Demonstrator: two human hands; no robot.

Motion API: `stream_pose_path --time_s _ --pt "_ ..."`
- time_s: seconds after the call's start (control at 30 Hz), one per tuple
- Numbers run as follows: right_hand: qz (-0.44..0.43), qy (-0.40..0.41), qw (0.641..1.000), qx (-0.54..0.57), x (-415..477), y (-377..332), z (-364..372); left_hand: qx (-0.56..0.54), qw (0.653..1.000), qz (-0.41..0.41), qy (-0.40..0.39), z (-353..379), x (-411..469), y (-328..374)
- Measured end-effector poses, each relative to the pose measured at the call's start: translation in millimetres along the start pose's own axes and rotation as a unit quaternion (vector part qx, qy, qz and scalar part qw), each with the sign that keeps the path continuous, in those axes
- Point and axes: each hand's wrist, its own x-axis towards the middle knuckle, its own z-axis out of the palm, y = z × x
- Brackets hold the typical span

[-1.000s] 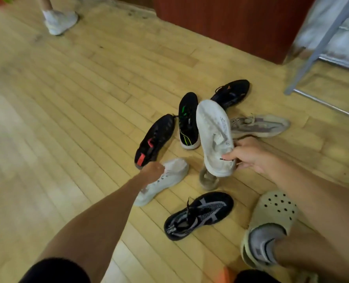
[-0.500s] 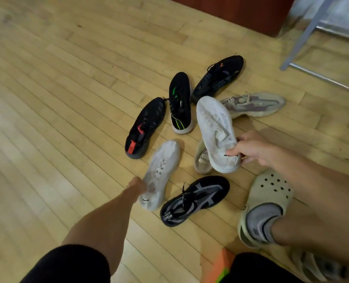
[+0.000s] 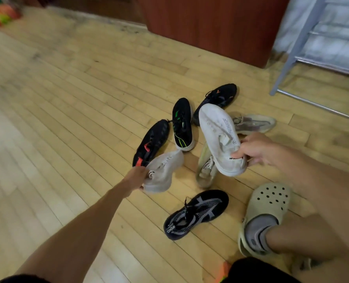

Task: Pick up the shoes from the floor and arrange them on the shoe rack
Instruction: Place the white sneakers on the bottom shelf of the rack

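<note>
Shoes: right hand grips white sneaker by heel, held above floor; left hand clutches grey-white sneaker w/ fingers closed. Other shoes scattered on floor nr rack.

Floor: light wood strip boards, running diag. from lower left to upper right; worn, dark scuffs near the far edge. Bright washed-out patch of light on boards at left. Reddish-brown wood cabinet stood at top centre, base on floor. Darker wood panel behind it, top left. Orange/green ball in top left corner, blurred. Pale wall at top right, detail blurred.
</note>
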Motion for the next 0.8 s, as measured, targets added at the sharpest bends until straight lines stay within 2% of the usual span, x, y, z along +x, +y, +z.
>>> stream_pose_path --time_s 0.27,0.43,0.57,0.67,0.8 --pt "-0.037 0.058 0.998 -0.005 -37 -22 -64 -0.049 0.991 0.116 -0.035 -32 -29 107" --pt "-0.013 0.12 0.993 0.009 -55 5 -133 -0.088 0.971 0.201 -0.09 -4 -41 209" --pt "0.038 0.151 0.986 0.064 -61 33 -179 -0.092 0.966 0.184 -0.157 55 -34 279" --pt "0.072 0.18 0.979 0.06 -60 56 -207 -0.109 0.963 0.147 -0.198 102 -24 312" --pt "0.114 0.181 0.972 0.097 -41 87 -235 -0.143 0.958 0.128 -0.214 154 -10 345"
